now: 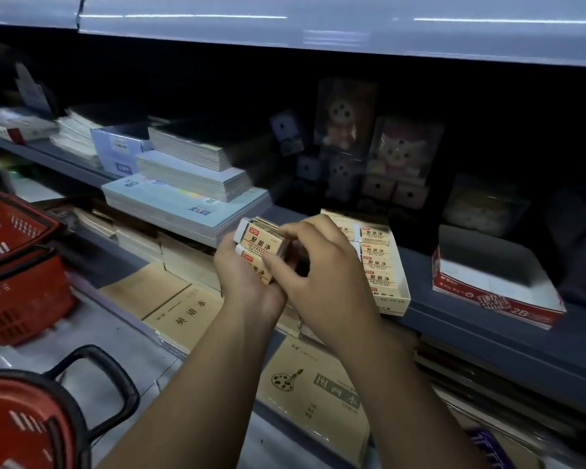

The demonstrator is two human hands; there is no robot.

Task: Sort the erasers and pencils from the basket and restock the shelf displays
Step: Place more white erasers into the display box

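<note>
Head view: both hands are up in front of the middle shelf (487, 328), sharing one little stack of erasers (264, 241). The left hand (247, 279) cups the stack from underneath, fingers curled round it. The right hand (322, 275) comes in from the side and pinches the same stack, with curled fingers on the top eraser and the thumb pressed on the one below. I can make out at least two erasers in there, beige sleeves with white ends poking out to the left. More may be hidden behind the fingers.

The stack sits just left of the tray (404, 294) on the shelf edge, which already holds rows of the same erasers. It's partly hidden by the right hand. A red box (498, 301) stands well off to the right on that shelf.

A pile of notebooks (190, 204) is on the shelf to the left of the hands, and packaged toys (403, 154) stand further back in the dark. Brown books (183, 313) lie flat on the lower shelf under the arms. A red basket (21, 265) is at far left and a second basket (24, 428) is at bottom left, but I can't see what's inside either one.
</note>
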